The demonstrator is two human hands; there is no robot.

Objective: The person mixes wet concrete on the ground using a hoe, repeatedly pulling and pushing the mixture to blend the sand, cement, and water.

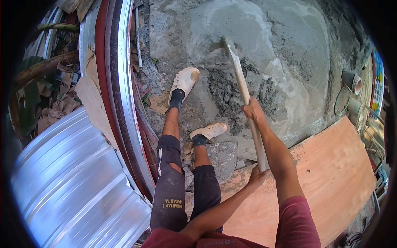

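A long wooden handle [241,78] runs from my hands up to a metal blade [223,42] sunk in a grey pile of wet cement mix [264,53]. My right hand [252,110] grips the handle about halfway along. My left hand [257,175] holds its near end. Both arms reach forward from red sleeves. My feet, in pale shoes [185,80] and dark socks, stand on the ground left of the pile, the left foot further ahead.
Corrugated metal sheet [70,173] lies at lower left, beside curved red and silver metal strips [118,82]. A plywood board [331,173] lies at lower right. Pipes and round containers [351,82] sit at the right edge. Cardboard scraps and leaves lie far left.
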